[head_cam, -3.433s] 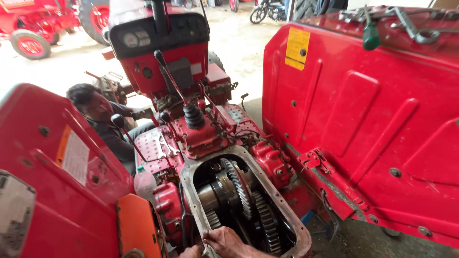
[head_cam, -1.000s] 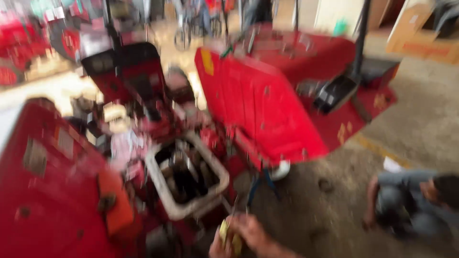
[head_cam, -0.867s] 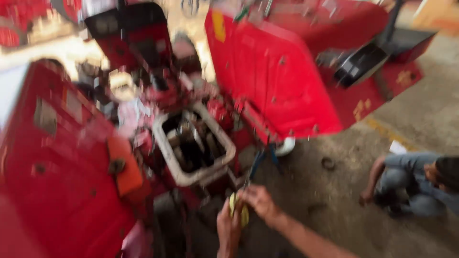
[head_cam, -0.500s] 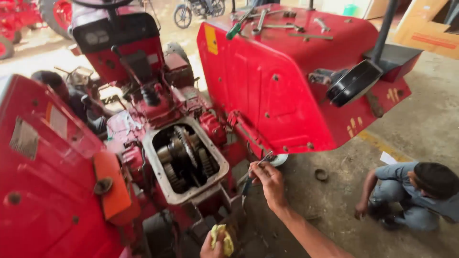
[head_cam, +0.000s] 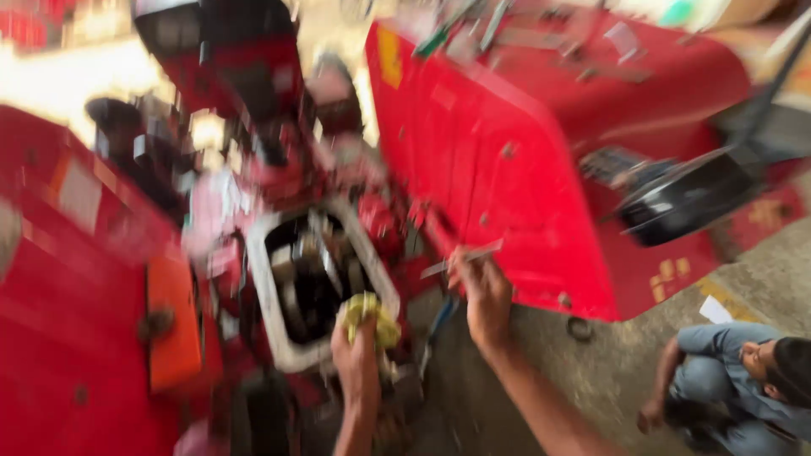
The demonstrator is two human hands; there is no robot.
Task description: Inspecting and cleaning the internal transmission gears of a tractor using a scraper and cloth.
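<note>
The picture is blurred by motion. My left hand [head_cam: 356, 355] grips a yellow-green rag [head_cam: 368, 314] at the near rim of an open gearbox housing [head_cam: 269, 333] on a red tractor, with dark gears [head_cam: 314, 274] inside. My right hand [head_cam: 483, 291] is raised to the right of the housing and holds a thin flat metal tool [head_cam: 463, 257] that points left and right, close to the red fender [head_cam: 524, 169].
A second red fender [head_cam: 76, 321] with an orange lamp [head_cam: 173, 325] fills the left. A black seat [head_cam: 688, 198] sits on the right fender. A person in grey-blue [head_cam: 735, 384] crouches on the concrete floor at lower right.
My left hand has risen with the rag to the housing rim. My right hand has lifted with the metal tool. The view has swung and blurred.
</note>
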